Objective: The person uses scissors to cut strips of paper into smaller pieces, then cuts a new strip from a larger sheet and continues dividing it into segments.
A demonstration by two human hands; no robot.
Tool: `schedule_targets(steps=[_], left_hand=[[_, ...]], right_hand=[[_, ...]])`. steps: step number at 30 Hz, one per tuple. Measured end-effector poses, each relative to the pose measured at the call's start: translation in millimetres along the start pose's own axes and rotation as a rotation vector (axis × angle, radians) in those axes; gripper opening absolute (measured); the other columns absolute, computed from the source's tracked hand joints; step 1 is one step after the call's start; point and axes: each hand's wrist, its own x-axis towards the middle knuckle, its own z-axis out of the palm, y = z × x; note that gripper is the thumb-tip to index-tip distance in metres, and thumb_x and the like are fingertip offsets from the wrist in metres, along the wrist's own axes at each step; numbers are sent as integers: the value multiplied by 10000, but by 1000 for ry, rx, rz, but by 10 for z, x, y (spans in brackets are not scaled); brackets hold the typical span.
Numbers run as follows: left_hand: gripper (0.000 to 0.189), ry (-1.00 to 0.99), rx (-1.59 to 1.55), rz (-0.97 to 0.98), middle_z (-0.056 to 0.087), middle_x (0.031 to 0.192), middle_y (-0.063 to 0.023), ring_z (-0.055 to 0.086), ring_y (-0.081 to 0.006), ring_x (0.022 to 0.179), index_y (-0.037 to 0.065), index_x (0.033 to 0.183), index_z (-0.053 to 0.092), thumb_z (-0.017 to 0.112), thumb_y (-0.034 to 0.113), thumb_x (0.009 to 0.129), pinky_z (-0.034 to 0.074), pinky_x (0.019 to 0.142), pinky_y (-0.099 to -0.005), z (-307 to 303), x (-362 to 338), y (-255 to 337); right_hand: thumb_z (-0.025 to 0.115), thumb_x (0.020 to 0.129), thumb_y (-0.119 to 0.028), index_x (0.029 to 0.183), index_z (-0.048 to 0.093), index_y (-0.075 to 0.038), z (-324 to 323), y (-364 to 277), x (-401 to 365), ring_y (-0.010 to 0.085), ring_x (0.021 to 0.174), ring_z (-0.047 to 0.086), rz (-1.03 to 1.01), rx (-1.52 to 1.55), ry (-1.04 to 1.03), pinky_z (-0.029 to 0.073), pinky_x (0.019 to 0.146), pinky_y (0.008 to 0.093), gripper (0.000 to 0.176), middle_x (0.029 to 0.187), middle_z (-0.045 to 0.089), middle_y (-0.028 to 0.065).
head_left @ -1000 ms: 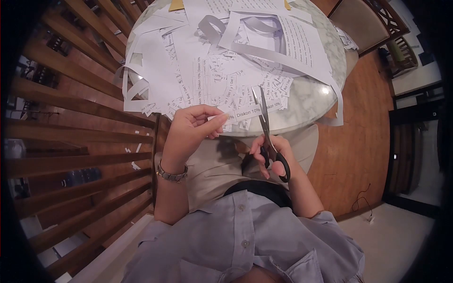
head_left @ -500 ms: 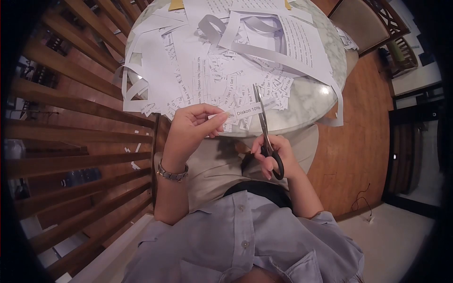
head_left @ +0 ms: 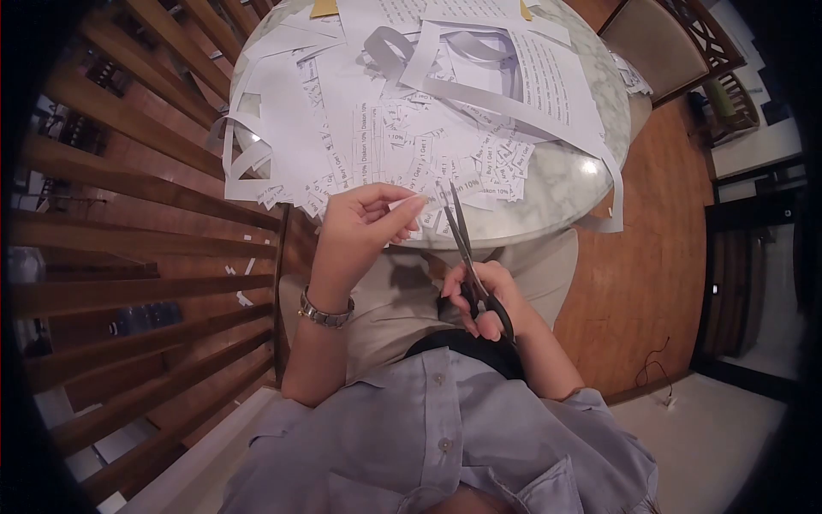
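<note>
My left hand (head_left: 360,227), a metal watch on its wrist, pinches a short end of a white paper strip (head_left: 396,205) between thumb and fingers at the near edge of the round marble table (head_left: 569,193). My right hand (head_left: 507,291) holds black-handled scissors (head_left: 463,238), fingers in the loops. Their blades point away from me, parted slightly at the tips, just right of the left fingertips. Beside the blade tips shows a slip printed "Diskon 10%" (head_left: 467,185). Small cut slips (head_left: 415,167) reading "Buy 1 Get 1" and "Diskon 10%" lie heaped beyond both hands.
Printed sheets (head_left: 548,77) and a cut-out paper frame with long curling offcuts (head_left: 531,111) cover the table's far side; one offcut hangs over the right edge. A slatted wooden railing (head_left: 154,197) runs along my left. A chair (head_left: 655,43) stands at the back right.
The "Diskon 10%" piece has come off the strip in my left hand and lies apart, beyond the fingertips. The scissors have shifted left, and my right hand slightly down.
</note>
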Motion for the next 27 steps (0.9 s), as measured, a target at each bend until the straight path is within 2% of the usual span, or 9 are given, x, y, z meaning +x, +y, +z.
schedule_targets(steps=[20,22,27], left_hand=[[199,-72,7,-50,559,624,-49,505,-50,533,-45,837,561,614,110,724,408,480,-152,93,-26,-36],[125,-72,33,-41,556,617,-21,509,-41,549,-7,804,578,590,96,736,398,491,-150,102,-31,-38],[127,-75,27,-40,555,617,-19,508,-39,549,-8,808,576,587,98,739,398,492,-149,105,-21,-41]], right_hand=[[720,482,-502,797,477,-8,-9,-20,38,30,438,389,-23,-9,11,304,387,177,634,542,407,-24],[729,481,-486,791,477,-9,-5,-24,35,28,433,389,-21,8,21,306,386,176,622,540,407,-26],[743,523,-397,785,475,-7,-2,-38,35,36,399,416,-20,18,23,313,354,178,541,542,412,-22]])
